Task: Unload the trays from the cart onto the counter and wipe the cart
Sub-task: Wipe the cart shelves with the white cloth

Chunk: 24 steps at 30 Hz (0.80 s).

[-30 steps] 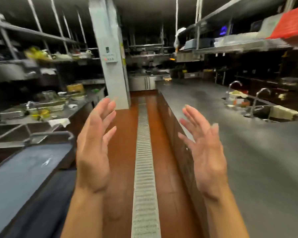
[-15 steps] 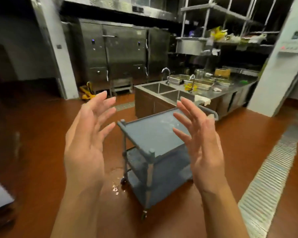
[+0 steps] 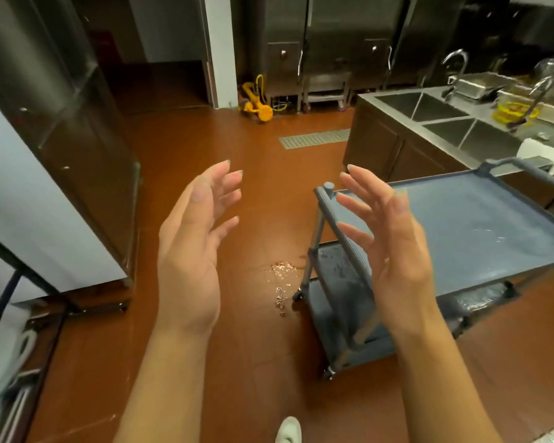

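**Both hands raised, holding nothing; cart at right**

Left hand (image 3: 191, 247): up in mid-frame, palm facing right, fingers spread and loosely bent, gripping nothing. It hangs over bare floor, apart from the cart.

Right hand (image 3: 394, 251): same pose mirrored, palm facing left, fingers spread with a slight curl, nothing in it. It sits in front of the cart's near-left end in view; whether it touches the cart I cannot tell, looks like it is in the air.

Cart (image 3: 480, 231): grey, tiered, on castors, right of centre on the red-brown floor (image 3: 263, 193). Top shelf shows no trays, just faint streaks toward the right. Lower shelf looks wet or smeared. Push handle at the far-right end.

Wet patch (image 3: 280, 279) glints on the floor just left of the cart's near-left leg.

Counter (image 3: 381, 100) with two sink basins stands far right, just beyond the cart; steel pans and taps sit on its far side, and a white cloth (image 3: 544, 155) drapes near the cart handle.

Steel cabinets (image 3: 333, 36) line the far wall; a yellow object (image 3: 256, 103) lies on the floor at their base. A tall steel unit (image 3: 77, 129) is at left. A white shoe tip (image 3: 289, 430) shows at the bottom edge.
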Motion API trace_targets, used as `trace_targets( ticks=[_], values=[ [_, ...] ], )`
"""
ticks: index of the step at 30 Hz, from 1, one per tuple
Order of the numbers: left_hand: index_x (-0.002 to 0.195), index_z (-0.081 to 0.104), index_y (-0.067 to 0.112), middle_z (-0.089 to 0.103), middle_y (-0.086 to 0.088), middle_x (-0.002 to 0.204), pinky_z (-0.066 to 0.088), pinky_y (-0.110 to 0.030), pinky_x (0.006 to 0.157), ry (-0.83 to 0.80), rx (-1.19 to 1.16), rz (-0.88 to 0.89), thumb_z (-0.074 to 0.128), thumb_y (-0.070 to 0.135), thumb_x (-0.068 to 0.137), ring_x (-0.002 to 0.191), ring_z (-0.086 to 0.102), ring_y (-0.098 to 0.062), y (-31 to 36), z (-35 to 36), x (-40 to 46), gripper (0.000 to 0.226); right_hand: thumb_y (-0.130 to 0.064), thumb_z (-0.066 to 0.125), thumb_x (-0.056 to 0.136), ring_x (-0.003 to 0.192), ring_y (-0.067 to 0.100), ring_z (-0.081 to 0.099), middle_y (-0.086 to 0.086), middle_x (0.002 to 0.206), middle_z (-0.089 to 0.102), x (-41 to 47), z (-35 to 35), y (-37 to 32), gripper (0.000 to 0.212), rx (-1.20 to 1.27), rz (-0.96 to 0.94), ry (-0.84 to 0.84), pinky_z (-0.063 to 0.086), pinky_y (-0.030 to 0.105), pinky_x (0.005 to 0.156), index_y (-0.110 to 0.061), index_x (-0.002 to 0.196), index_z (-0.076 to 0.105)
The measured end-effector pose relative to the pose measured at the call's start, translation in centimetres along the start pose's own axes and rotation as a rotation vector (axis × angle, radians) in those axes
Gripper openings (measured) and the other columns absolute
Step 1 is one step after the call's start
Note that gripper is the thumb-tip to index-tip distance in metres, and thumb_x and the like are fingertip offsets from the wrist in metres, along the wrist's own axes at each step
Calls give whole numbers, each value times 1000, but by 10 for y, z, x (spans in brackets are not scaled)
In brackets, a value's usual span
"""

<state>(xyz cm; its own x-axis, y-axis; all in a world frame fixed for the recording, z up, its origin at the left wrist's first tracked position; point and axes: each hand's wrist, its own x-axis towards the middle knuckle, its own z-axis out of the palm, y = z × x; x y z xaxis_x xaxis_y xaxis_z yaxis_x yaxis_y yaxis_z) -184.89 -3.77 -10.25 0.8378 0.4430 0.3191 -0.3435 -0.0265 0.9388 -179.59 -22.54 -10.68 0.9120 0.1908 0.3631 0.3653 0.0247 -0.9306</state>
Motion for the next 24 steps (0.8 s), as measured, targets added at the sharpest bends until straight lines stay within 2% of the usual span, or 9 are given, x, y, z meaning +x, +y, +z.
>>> trace_targets(
  ticks=[4,9,12,15,19,22,24],
  values=[
    [141,58,29,65,13,138,44,-50,114,12,45,-54,32,57,102,132,59,-12,-31,-1,63,55,-89,36,82,137,10,53,-9,150,55,66,24,37,95,47,45,-43,45,54,113,-25,151,50],
    [138,59,31,65,12,138,44,-51,114,97,78,-93,37,68,89,133,59,-12,-55,-20,118,65,-92,36,79,136,10,54,-9,150,55,133,66,73,99,76,93,-158,46,54,112,-25,151,49],
    [139,59,28,66,9,138,45,-51,114,195,90,-121,39,68,87,132,59,-13,-66,-46,140,68,-91,36,80,137,10,54,-9,150,55,164,100,94,97,105,119,-255,45,53,113,-26,151,49],
    [139,60,23,68,7,136,46,-51,113,300,107,-141,40,62,95,130,61,-14,-78,-75,159,62,-90,35,80,137,10,54,-9,150,55,191,136,112,97,117,142,-345,46,52,113,-25,152,47],
    [140,60,21,68,7,135,47,-50,113,391,137,-170,36,52,101,129,62,-12,-100,-109,196,56,-85,31,85,135,10,55,-9,149,56,226,185,139,91,130,173,-423,47,51,112,-25,151,48],
    [141,59,20,68,7,135,47,-50,112,384,136,-166,34,49,102,129,62,-12,-120,-128,239,55,-82,30,90,134,9,56,-10,147,58,260,218,160,84,126,192,-429,48,49,110,-26,150,49],
    [141,59,19,68,5,135,47,-50,112,372,119,-150,35,48,102,129,62,-14,-136,-140,278,54,-71,28,99,133,9,57,-9,147,59,291,240,174,72,114,193,-410,49,49,110,-25,150,50]
  ],
)
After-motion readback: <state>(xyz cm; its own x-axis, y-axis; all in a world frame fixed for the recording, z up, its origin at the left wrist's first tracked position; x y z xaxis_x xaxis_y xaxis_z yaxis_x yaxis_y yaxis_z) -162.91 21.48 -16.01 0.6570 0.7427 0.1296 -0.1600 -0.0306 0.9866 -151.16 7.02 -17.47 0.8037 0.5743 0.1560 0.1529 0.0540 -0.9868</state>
